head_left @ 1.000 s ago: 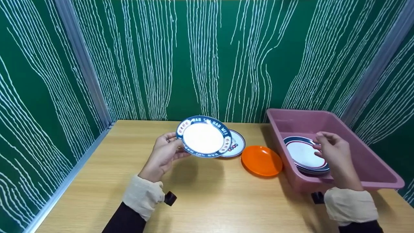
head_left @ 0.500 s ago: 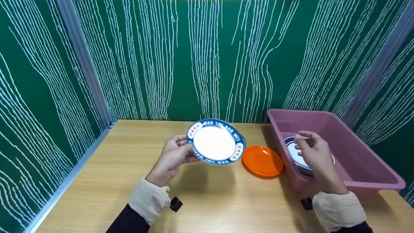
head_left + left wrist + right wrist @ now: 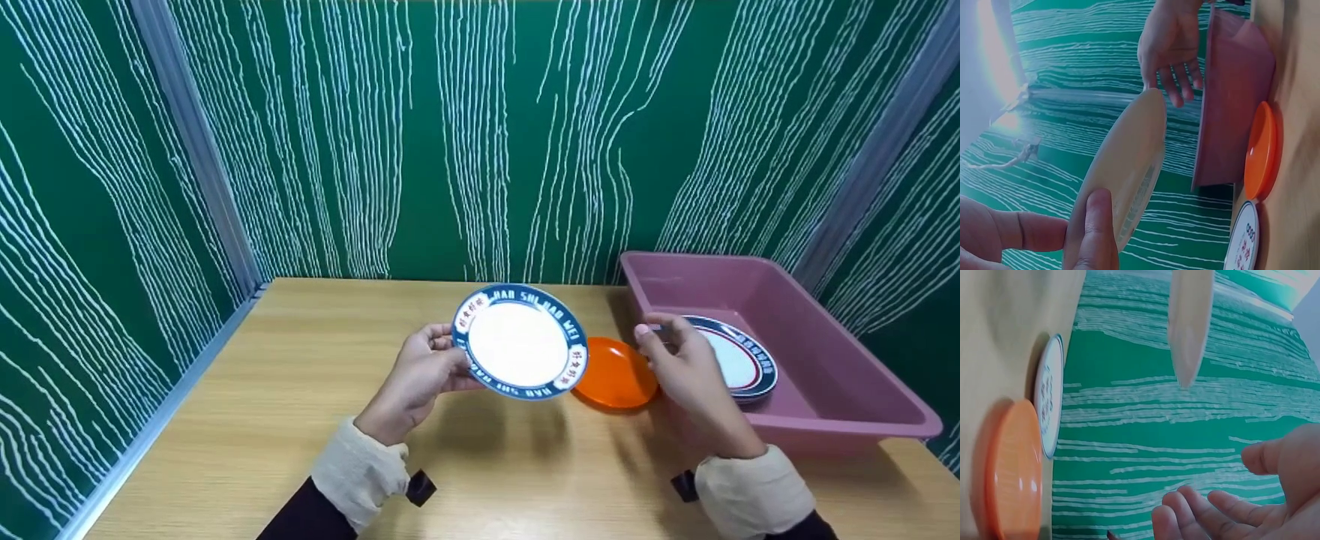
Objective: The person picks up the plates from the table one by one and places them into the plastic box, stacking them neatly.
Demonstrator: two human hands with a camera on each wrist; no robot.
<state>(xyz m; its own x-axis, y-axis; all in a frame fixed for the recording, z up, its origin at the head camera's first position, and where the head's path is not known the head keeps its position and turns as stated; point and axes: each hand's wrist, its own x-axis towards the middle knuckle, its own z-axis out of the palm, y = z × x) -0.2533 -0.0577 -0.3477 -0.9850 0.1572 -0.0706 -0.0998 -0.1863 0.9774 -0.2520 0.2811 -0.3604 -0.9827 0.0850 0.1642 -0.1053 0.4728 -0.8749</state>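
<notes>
My left hand [image 3: 424, 379] pinches the left edge of a white plate with a lettered blue rim [image 3: 517, 343], thumb on top and fingers beneath. The plate is tilted and off the table. My right hand [image 3: 686, 371] holds nothing; its fingers are loosely bent near the left rim of a pink basin [image 3: 847, 352], apart from the plate. Under the held plate's right side lies an orange plate [image 3: 619, 379]. A white patterned plate [image 3: 1050, 396] lies beside the orange one in the right wrist view; the held plate hides it in the head view.
Inside the basin, at its left, sits a stack of blue-rimmed plates [image 3: 739, 364], partly covered by my right hand. The wooden table [image 3: 300, 360] backs onto a green wall [image 3: 480, 150] with white lines. A grey post [image 3: 199, 150] stands at the left corner.
My left hand has carried the blue-rimmed plate right and slightly downward, covering the patterned plate. My right hand has moved left from over the stack to the basin's left rim.
</notes>
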